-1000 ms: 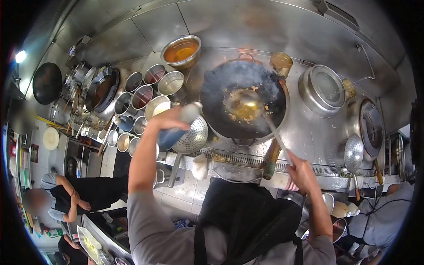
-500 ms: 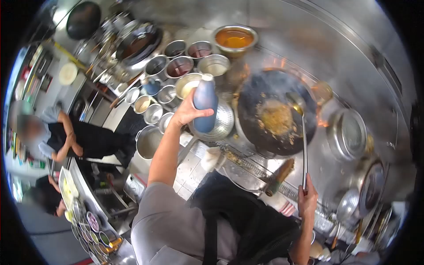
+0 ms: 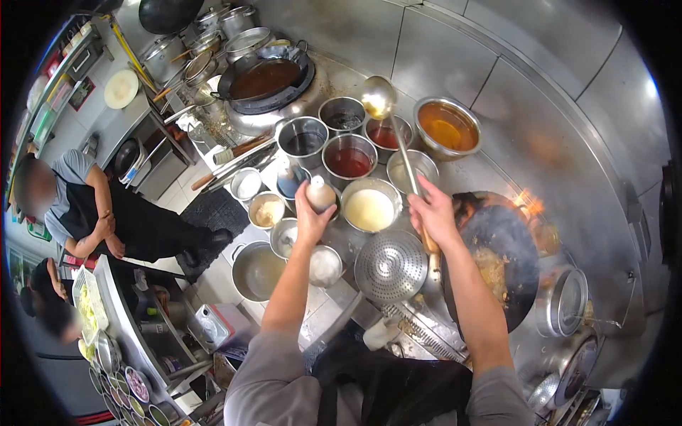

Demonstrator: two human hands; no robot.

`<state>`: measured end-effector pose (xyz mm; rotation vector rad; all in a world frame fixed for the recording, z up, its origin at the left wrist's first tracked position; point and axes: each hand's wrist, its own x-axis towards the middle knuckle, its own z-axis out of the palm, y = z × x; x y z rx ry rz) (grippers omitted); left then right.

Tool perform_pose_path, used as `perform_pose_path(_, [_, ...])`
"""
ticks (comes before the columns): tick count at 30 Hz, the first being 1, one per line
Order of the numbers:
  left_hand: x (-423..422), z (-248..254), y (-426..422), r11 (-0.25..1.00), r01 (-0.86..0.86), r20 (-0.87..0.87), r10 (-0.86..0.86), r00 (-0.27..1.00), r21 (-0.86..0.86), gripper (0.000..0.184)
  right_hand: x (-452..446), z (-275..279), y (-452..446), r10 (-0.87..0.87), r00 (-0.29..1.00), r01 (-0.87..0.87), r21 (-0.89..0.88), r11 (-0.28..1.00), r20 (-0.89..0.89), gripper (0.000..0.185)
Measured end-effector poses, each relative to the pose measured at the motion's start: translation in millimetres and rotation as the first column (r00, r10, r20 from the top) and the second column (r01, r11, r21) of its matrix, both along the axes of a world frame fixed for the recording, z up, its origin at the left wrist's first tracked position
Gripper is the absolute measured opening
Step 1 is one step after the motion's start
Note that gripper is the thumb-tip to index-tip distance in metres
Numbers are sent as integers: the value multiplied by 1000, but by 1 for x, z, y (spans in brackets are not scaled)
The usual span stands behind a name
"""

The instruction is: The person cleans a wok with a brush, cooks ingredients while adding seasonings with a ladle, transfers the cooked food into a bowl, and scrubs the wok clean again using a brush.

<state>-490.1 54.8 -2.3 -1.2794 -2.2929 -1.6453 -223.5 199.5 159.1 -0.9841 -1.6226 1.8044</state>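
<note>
Steel ladle (image 3: pixel 379 101) gripped by its handle in the right hand (image 3: pixel 435 214), far end stretching out beyond that hand near the sauce pots (image 3: pixel 349 142), bottle (image 3: pixel 323 197) clasped in the left hand (image 3: pixel 311 215) beside them, smoking wok (image 3: pixel 524 273) partly hidden behind the right forearm (image 3: pixel 472 302)

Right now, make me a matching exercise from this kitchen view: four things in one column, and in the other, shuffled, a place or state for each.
Things
1. Ladle
2. Wok
3. Metal bowl nearest the wall
4. Bottle with a pale cap, right of a blue one

Places and states
A. Filled with amber liquid
B. In the left hand
C. Flames beside its rim
D. In the right hand

Pairs: 1-D, 2-C, 3-A, 4-B
</note>
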Motion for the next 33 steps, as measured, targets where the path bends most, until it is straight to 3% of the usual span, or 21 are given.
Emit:
perform_pose_path(2, [7,17,-13,997,-82,-30,82,996,5,103,-49,-5,21,26,991,-37,79,996,130,70])
perform_pose_path(5, [-13,15,-27,972,-173,194,141,971,159,85,-102,-16,48,76,955,-134,187,973,285,71])
perform_pose_path(9, [-63,13,-30,965,-246,23,245,969,88,80,-150,-20,67,100,896,-199,191,961,433,66])
perform_pose_path(12, [-86,7,-30,974,-219,-32,221,975,51,81,-173,-22,79,110,868,-229,194,954,484,66])
perform_pose_path(22, [-105,-3,-24,982,-188,51,188,981,-9,93,-165,-13,80,122,963,-101,-97,990,240,71])
perform_pose_path(33, [-108,-11,-8,983,-83,53,93,994,-165,117,-149,-14,69,38,986,-17,-130,991,160,71])
